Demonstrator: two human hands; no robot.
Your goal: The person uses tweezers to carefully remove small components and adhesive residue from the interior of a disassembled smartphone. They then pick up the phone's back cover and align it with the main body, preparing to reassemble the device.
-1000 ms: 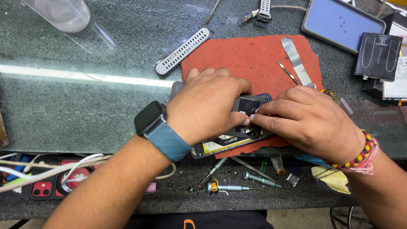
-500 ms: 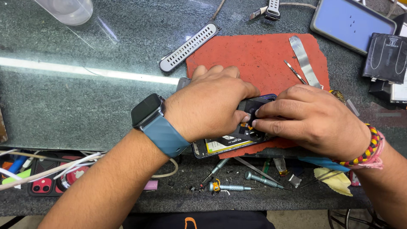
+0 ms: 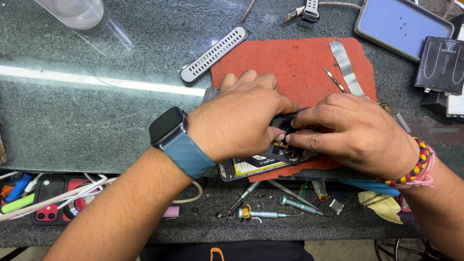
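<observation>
An opened phone (image 3: 261,164) with its back off lies on a red mat (image 3: 290,63) at the front edge of the dark glass-topped table. My left hand (image 3: 241,116), with a smartwatch on a blue band at the wrist, lies over the phone and presses it down. My right hand (image 3: 353,130), with a beaded bracelet, pinches at a small black part (image 3: 285,123) near the phone's upper end, fingertips meeting the left thumb. Most of the phone is hidden under both hands.
On the mat lie a metal pry strip (image 3: 345,67) and thin tweezers (image 3: 334,79). A grey watch strap (image 3: 215,47) sits left of the mat, a tablet (image 3: 401,26) and a black battery (image 3: 442,63) at the far right. Screwdrivers (image 3: 270,212) lie on the lower ledge, phones and cables (image 3: 48,203) at left.
Both hands stay on the phone; the right fingers have shifted slightly at the small part. The view has drifted a little.
</observation>
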